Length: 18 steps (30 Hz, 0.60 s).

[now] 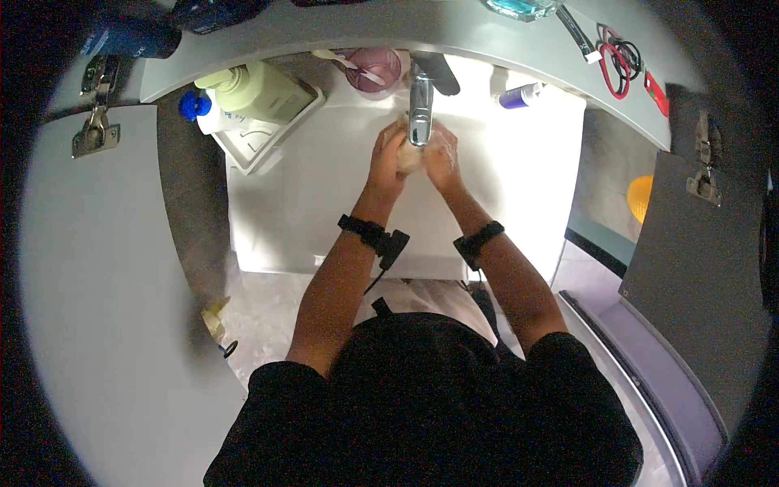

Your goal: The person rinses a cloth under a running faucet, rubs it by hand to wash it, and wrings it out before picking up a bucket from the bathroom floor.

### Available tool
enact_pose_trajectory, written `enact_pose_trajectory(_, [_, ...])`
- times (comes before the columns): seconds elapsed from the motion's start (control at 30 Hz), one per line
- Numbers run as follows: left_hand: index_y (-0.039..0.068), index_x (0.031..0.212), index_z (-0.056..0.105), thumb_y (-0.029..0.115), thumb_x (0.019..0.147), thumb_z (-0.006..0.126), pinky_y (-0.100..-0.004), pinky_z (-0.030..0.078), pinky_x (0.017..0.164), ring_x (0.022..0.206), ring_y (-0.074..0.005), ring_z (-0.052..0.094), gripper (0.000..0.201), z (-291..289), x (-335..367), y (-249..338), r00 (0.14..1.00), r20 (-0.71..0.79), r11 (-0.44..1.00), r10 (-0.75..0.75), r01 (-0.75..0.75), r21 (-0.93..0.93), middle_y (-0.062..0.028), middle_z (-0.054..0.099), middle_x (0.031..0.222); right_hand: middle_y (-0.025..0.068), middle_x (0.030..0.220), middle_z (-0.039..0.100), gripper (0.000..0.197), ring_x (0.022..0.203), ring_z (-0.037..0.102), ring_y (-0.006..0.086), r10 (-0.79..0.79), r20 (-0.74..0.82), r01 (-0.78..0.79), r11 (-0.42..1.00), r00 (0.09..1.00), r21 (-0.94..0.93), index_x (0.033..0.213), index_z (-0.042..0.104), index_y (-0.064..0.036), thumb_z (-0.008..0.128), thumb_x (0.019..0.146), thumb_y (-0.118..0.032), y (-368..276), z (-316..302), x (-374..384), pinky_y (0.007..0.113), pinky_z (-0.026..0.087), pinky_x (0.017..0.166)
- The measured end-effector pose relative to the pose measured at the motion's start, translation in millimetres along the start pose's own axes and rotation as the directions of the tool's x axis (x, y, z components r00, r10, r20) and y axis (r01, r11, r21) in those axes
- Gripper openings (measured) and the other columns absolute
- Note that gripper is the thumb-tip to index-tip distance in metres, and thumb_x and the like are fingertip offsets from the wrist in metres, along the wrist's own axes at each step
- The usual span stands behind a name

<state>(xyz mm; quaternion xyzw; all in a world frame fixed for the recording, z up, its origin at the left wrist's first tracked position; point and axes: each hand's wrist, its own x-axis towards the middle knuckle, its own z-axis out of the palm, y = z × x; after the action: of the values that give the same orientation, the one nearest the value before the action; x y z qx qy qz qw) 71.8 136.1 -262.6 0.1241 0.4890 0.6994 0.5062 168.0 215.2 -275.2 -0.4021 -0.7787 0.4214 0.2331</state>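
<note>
Both my hands are together over the white sink, under the chrome faucet. My left hand is closed around a pale cream-coloured, rounded thing whose kind I cannot make out. From the other side my right hand comes close to it, its fingers curled and partly hidden behind the spout. White streaks, like water or suds, show on the back of the right hand. A black strap with a small device sits on each wrist.
A white tray with a pale green pump bottle and a blue-capped bottle is at the sink's left. A purple cup holding a toothbrush stands behind, a purple-and-white tube to the right. A shelf edge overhangs the far side.
</note>
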Motion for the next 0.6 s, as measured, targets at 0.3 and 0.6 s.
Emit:
enact_pose_trajectory(0.3, [0.005,0.118,0.062,0.026,0.095,0.058,-0.0282,0.056,0.064,0.077,-0.0147,0.068,0.032,16.5,15.1,10.6,0.992,0.006,0.991,-0.13,0.13,-0.041,-0.0049,0.069,0.095,0.0148,0.131,0.056,0.05,0.114,0.059,0.0265,0.056,0.114,-0.07,0.99,0.992,0.119,0.139,0.046,-0.005,0.05,0.089,0.004,-60.4,-98.4,-14.9,0.037,0.048,0.098])
enact_pose_trajectory(0.6, [0.004,0.106,0.063,0.032,0.097,0.051,-0.036,0.056,0.083,0.09,-0.0204,0.068,0.032,16.3,17.9,18.4,0.946,0.237,0.967,-0.221,0.244,-0.073,-0.0085,0.069,0.098,0.0156,0.153,0.036,0.081,0.131,0.048,0.035,-0.464,0.166,0.491,0.846,0.87,-0.21,0.148,0.033,-0.0045,0.05,0.07,0.01,-144.1,-144.3,19.5,0.044,0.037,0.111])
